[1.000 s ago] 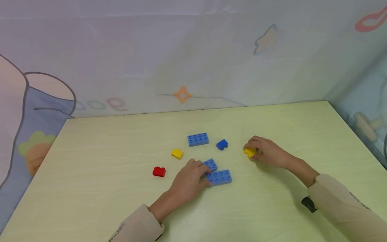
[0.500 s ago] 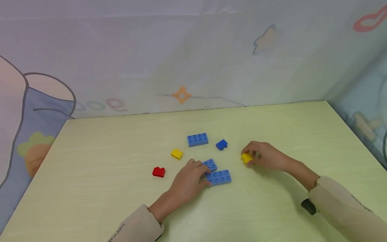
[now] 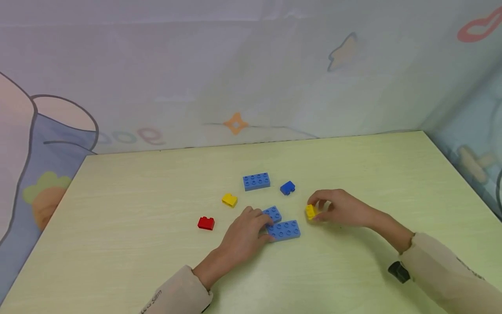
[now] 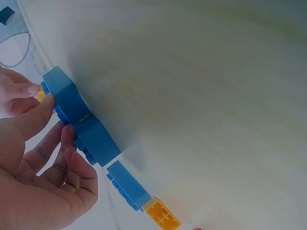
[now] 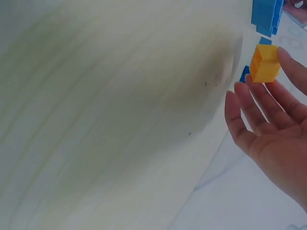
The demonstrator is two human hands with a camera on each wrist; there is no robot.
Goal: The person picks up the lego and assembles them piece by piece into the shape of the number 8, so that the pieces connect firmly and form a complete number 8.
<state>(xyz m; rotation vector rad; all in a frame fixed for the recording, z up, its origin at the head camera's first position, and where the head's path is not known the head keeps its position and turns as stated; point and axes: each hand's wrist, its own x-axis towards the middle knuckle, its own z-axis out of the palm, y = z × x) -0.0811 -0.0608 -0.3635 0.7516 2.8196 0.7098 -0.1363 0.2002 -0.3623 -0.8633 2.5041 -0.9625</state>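
In the head view my left hand (image 3: 244,237) grips the left end of a light blue eight-stud building brick (image 3: 284,230) on the table, thumb at its near side. A smaller light blue brick (image 3: 273,213) lies against its far side, partly hidden by my fingers. To the right, my right hand (image 3: 343,208) pinches a small yellow brick (image 3: 310,212) between thumb and fingertips. The right wrist view shows this yellow brick (image 5: 265,63) held with its hollow underside partly visible. In the left wrist view the two light blue bricks (image 4: 72,98) stand beside my left fingers.
Farther back lie another light blue eight-stud brick (image 3: 256,181) and a small dark blue brick (image 3: 288,188) on its side. Left of my left hand are a second yellow brick (image 3: 229,200) and a red brick (image 3: 206,223). A printed cloth (image 3: 196,78) hangs behind the table (image 3: 137,196).
My right hand has moved left and nearer with the yellow brick, toward the light blue bricks, and the brick has turned. The left hand stays in place.
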